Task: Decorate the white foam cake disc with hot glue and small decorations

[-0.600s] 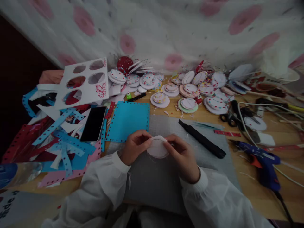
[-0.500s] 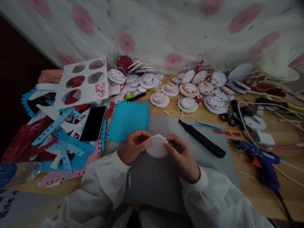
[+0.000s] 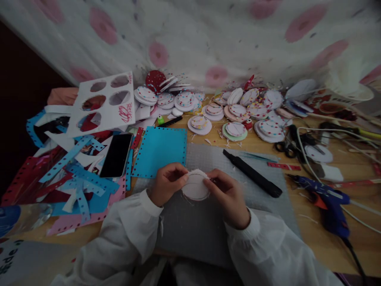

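A round white disc (image 3: 195, 186) with a frayed upper edge is held between both hands above the grey mat (image 3: 205, 234). My left hand (image 3: 168, 182) pinches its left edge between thumb and fingers. On the opposite edge, the thumb and fingers of my right hand (image 3: 228, 194) are closed. Thin threads or fibres hang at the disc's lower left. A blue sheet (image 3: 162, 149) with holes along its borders lies beyond my left hand. The black cutter (image 3: 253, 172) rests on the mat, beyond my right hand.
Stacked white discs (image 3: 269, 129) with coloured dots line the back. Paper strips (image 3: 81, 194) and a phone (image 3: 117, 155) lie left, below a board with round cut-outs (image 3: 102, 101). Scissors (image 3: 285, 149), a blue glue gun (image 3: 333, 206) and its cable are on the right.
The disc has tilted slightly, showing more of its face and a curved line across it. Both hands keep their hold and have barely shifted.
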`<state>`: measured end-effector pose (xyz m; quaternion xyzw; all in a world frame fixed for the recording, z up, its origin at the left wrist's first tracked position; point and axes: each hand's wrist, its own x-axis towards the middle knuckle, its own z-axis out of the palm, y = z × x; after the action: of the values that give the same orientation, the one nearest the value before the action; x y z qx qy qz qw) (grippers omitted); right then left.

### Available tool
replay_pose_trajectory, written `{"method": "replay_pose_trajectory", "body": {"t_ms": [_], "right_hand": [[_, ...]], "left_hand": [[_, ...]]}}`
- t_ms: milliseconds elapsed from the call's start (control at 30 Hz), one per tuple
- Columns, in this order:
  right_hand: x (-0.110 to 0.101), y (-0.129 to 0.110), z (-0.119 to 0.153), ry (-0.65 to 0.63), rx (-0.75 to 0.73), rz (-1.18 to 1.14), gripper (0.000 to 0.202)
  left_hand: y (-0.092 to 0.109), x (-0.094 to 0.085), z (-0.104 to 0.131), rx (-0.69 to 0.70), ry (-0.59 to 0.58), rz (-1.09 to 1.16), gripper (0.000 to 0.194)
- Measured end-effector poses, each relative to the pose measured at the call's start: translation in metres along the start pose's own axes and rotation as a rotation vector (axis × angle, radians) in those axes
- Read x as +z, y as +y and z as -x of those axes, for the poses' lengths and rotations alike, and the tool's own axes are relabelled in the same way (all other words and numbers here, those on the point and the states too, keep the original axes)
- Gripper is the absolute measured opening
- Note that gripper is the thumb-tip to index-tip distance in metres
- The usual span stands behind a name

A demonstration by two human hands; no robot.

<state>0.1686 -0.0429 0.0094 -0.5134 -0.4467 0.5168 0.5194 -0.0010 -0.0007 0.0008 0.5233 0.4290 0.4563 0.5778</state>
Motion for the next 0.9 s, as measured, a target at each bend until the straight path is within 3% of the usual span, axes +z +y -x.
{"method": "replay_pose_trajectory", "body": {"t_ms": [467, 567, 733, 900], "right_hand": [[0.0002, 0.0026, -0.0010, 0.018, 0.133, -0.104, 0.017], [-0.0026, 0.0039, -0.0015, 0.029, 0.208, -0.204, 0.020], [-0.0022, 0.0018, -0.0012, -0.063, 0.358, -0.377, 0.025], [0.0010, 0.0025, -0.0007, -0.100, 0.307, -0.348, 0.024]], "left_hand": [[-0.0035, 0.0004, -0.0021, -0.126, -0.039, 0.034, 0.019], [-0.0062, -0.0025, -0.0008, -0.064, -0.170, 0.131, 0.031], [-0.0025, -0.0037, 0.0016, 0.011, -0.474, 0.255, 0.071], [-0.0025, -0.0032, 0.0009, 0.059, -0.488, 0.203, 0.078]]}}
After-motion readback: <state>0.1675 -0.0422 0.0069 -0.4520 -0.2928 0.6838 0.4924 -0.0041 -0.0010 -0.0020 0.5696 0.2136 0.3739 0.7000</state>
